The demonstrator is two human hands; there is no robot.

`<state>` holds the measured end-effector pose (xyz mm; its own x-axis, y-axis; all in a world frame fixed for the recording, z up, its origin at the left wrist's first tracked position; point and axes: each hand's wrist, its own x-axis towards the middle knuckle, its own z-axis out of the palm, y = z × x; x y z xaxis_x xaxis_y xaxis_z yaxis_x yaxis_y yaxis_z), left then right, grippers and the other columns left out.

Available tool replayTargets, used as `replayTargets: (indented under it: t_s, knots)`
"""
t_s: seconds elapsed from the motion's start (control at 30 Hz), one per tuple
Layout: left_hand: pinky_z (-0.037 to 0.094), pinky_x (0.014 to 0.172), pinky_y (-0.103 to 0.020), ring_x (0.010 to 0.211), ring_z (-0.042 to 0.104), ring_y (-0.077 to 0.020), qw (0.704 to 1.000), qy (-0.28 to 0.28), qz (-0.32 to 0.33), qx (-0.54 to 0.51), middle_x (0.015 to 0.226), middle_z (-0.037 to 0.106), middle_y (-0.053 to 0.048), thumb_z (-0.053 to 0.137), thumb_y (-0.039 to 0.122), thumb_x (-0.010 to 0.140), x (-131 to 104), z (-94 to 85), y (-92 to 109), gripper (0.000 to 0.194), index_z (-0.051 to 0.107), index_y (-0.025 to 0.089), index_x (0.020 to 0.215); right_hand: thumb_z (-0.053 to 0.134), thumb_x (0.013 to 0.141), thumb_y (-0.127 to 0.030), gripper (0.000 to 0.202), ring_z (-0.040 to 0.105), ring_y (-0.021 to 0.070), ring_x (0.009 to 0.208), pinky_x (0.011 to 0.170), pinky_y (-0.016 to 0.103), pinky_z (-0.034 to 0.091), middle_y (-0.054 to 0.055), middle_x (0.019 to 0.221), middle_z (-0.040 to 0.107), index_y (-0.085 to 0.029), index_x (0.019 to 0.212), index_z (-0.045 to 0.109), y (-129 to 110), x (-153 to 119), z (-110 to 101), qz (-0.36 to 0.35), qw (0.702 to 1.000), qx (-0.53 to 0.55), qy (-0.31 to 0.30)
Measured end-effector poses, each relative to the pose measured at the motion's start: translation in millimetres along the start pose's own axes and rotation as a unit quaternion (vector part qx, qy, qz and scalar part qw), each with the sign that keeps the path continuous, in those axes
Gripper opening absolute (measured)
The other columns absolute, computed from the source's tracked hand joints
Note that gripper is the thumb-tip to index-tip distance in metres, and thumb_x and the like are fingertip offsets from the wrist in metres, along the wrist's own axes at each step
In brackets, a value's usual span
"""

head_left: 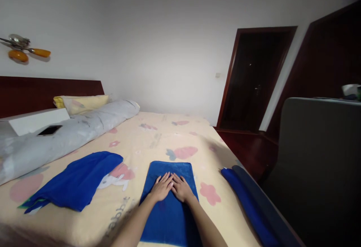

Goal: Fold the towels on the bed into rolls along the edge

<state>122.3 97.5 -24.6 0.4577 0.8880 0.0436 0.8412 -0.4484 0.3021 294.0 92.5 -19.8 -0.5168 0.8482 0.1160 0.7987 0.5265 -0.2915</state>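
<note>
A blue cloth [169, 224] lies flat as a rectangle on the bed, straight in front of me. My left hand [162, 187] rests palm down on its middle, fingers stretched out. Beside it, my right hand [182, 188] is also laid flat on the cloth, its fingertips meeting those of the left. To the left lies a second, crumpled blue cloth [80, 179], apart from both hands. Along the right edge of the bed is a long, narrow blue fabric bundle [245, 198] next to a dark grey one [254, 187].
The bed [158, 138] has a cream sheet with rabbit and carrot prints. A rolled grey quilt [93, 126], a phone [50, 130], a white box [39, 121] and a pillow [84, 103] are at the left. A dark panel [321, 164] stands at the right, before a door [256, 81].
</note>
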Motion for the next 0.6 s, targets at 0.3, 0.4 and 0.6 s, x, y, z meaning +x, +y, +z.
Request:
replayTargets:
  t_s: [0.3, 0.4, 0.6]
  knots:
    - [0.014, 0.118, -0.056, 0.149, 0.012, -0.0257, 0.987, 0.005, -0.153, 0.056, 0.162, 0.016, -0.006, 0.018, 0.049, 0.097, 20.7, -14.2, -34.8, 0.061, 0.024, 0.024, 0.153, 0.021, 0.097, -0.056, 0.062, 0.016, 0.0242, 0.148, 0.118, 0.054, 0.015, 0.005, 0.160, 0.022, -0.026, 0.151, 0.028, 37.2, 8.0, -10.9, 0.182, 0.982, -0.042, -0.008]
    - [0.015, 0.116, -0.058, 0.149, 0.012, -0.0271, 0.977, 0.017, -0.202, 0.068, 0.162, 0.015, -0.006, 0.016, 0.050, 0.096, 16.3, -20.9, -53.4, 0.063, 0.023, 0.024, 0.153, 0.021, 0.097, -0.056, 0.066, 0.018, 0.0266, 0.148, 0.116, 0.055, 0.017, 0.010, 0.160, 0.021, -0.019, 0.151, 0.026, 49.6, 4.1, -14.4, 0.243, 0.968, -0.057, -0.002]
    - [0.010, 0.115, -0.062, 0.148, 0.016, -0.0303, 0.974, 0.041, -0.205, 0.093, 0.160, 0.024, -0.011, 0.020, 0.042, 0.096, 25.0, -25.2, -55.3, 0.061, 0.030, 0.017, 0.151, 0.024, 0.097, -0.046, 0.069, 0.013, 0.0330, 0.148, 0.117, 0.058, 0.007, 0.023, 0.158, 0.020, -0.001, 0.149, 0.027, 38.3, 16.6, -18.3, 0.252, 0.965, -0.068, 0.028]
